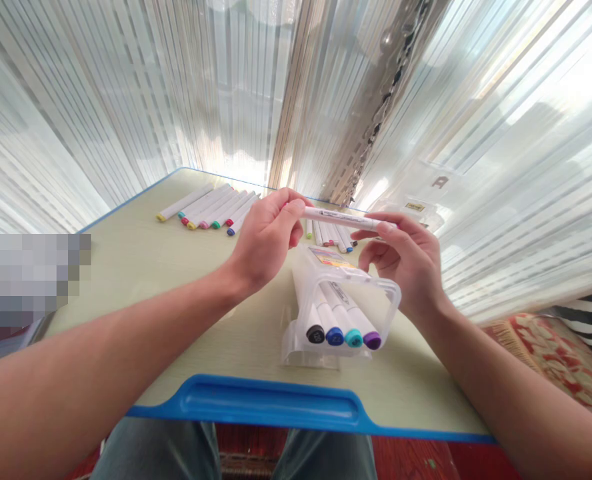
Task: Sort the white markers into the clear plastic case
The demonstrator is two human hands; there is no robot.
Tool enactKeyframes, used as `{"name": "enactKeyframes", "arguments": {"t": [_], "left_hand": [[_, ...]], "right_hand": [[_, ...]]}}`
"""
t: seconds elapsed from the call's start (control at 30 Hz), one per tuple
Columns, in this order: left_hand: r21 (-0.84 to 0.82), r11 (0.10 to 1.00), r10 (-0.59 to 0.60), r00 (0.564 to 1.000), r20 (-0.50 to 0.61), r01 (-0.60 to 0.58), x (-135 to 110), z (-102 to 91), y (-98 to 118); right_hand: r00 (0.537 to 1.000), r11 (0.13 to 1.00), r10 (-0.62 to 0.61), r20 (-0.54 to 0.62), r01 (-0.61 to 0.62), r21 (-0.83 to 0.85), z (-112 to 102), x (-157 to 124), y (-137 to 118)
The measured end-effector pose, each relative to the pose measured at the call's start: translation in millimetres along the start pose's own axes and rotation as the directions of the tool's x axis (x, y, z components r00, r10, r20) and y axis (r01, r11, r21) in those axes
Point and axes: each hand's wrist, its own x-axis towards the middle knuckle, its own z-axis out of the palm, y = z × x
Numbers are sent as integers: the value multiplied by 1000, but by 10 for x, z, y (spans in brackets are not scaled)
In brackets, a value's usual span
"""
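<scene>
Between my two hands a white marker (343, 218) is held level above the table, one end in each hand. My left hand (272, 230) is closed on its left end, and the fingers hide that cap. The right end is pinched by the thumb and fingers of my right hand (410, 257); a bit of magenta shows there. Just below them stands a clear plastic case (393, 303), its opening facing me. Several markers lie inside it, with black (315, 334), blue (335, 336), turquoise (353, 338) and purple (372, 341) caps.
Several white markers (196, 203) with coloured caps lie in a row at the far left. Another group of markers (326, 235) lies behind the case. The pale table (176, 280) has a blue front tray (271, 403). Sheer curtains (226, 87) hang close behind the table.
</scene>
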Motion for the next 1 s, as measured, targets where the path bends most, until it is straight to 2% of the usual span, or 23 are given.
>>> {"name": "enactKeyframes", "arguments": {"t": [0.33,0.6,1.0], "left_hand": [[-24,998,52,999,7,-51,-13,20,-27],[2,999,34,999,-2,-34,-18,36,-35],[21,999,36,999,2,-36,-32,26,-51]], "right_hand": [[1000,1000,-15,-16,16,6,8,-14,-6],[999,999,-42,-25,42,7,5,-13,6],[999,1000,-3,-36,4,29,23,-21,-13]]}}
